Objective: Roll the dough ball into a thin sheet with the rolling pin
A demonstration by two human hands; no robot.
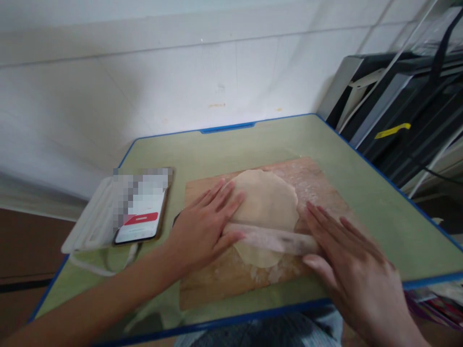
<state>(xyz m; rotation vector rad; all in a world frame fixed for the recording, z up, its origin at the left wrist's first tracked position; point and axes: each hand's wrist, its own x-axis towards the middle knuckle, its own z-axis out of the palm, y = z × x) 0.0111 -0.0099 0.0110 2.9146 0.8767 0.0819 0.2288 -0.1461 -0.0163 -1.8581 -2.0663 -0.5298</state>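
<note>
A pale round sheet of dough (265, 200) lies flat on a floured wooden board (202, 289). Across its lower half runs a rolling pin (275, 239), whitened with flour. My left hand (204, 221) rests flat over the pin's left end, fingers stretched forward to the dough's left edge and thumb pointing along the pin. At the other end, my right hand (350, 260) lies over the pin with its fingers straight and its thumb on the near side. Both palms hide the pin's ends.
To the left, a phone (141, 231) with a lit, partly blurred screen leans on a white object (94, 217) with a white cable (90, 267). The green table (224, 149) has a blue edge. Behind it is a white wall (217, 72); dark flat panels (390, 111) stand at right.
</note>
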